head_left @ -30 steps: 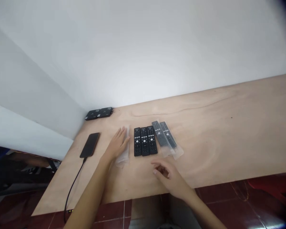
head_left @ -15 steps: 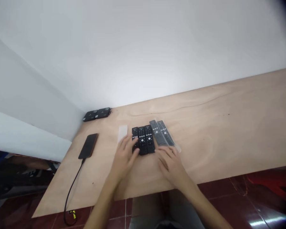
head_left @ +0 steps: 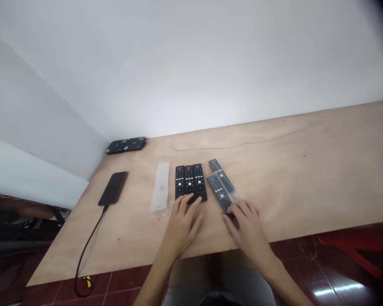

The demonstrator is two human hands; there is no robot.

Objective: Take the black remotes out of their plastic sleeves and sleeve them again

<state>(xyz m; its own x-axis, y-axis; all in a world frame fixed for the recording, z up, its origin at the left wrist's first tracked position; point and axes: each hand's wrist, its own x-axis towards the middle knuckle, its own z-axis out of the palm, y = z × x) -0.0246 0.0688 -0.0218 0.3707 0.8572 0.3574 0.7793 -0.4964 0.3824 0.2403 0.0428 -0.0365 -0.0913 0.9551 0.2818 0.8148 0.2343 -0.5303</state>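
Note:
Three black remote controls (head_left: 189, 180) lie side by side on the wooden table. My left hand (head_left: 181, 223) rests at their near ends, fingers apart and fingertips touching them. To their right, a remote control in a clear plastic sleeve (head_left: 219, 192) lies slanted, its near end between the thumb and fingers of my right hand (head_left: 247, 221). Another slanted remote control (head_left: 221, 172) lies just beyond it, its lower part under plastic. Left of the three remotes is a flat whitish plastic sleeve (head_left: 161, 187).
A dark phone (head_left: 113, 189) lies at the left, its black cable (head_left: 89, 244) running over the table's front edge. Two black boxes (head_left: 126, 145) stand in the far left corner by the wall. A red object (head_left: 357, 246) is beyond the front edge at the right.
My right hand has drawn the sleeved remote control toward me and slightly right. My left hand has moved off the left remote to the near ends, uncovering the whitish sleeve.

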